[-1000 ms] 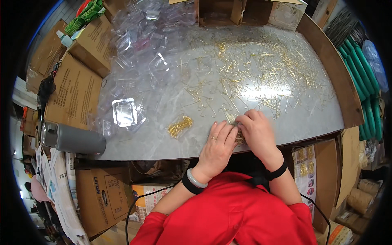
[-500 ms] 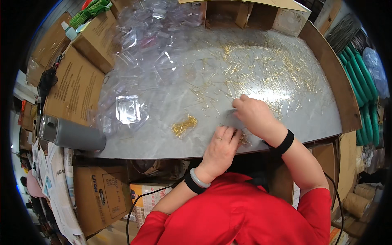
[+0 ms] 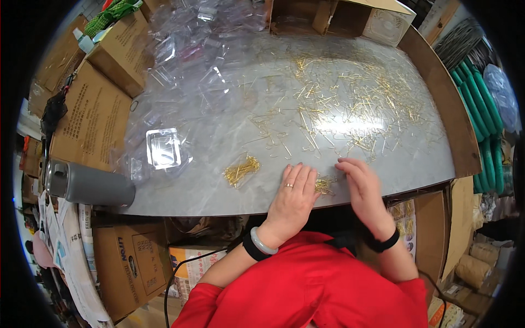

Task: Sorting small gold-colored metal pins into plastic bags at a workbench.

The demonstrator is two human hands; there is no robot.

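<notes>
Flat on the grey tabletop, my left hand (image 3: 295, 194) lies with its fingers stretched out. Its fingertip side borders a small heap of gold wire hooks (image 3: 324, 186) near the table's front edge; whether it touches the heap I cannot tell. On the heap's other side my right hand (image 3: 363, 188) is held with its fingers extended and a little bent, nothing visible in them. A bundle of gold hooks in a clear plastic box (image 3: 241, 170) sits left of my left hand. Many loose gold hooks (image 3: 377, 98) are scattered over the right and middle of the table.
Clear plastic boxes (image 3: 191, 60) pile up at the back left, one clear box (image 3: 163, 148) nearer. A grey flask (image 3: 93, 184) lies at the left edge by a cardboard box (image 3: 90, 115). A cardboard wall (image 3: 443, 98) borders the right; an open carton (image 3: 298, 19) stands behind.
My right hand has come back from the scattered hooks toward the front edge, beside the small heap, and its fingers have straightened. My left hand has flattened beside the heap.
</notes>
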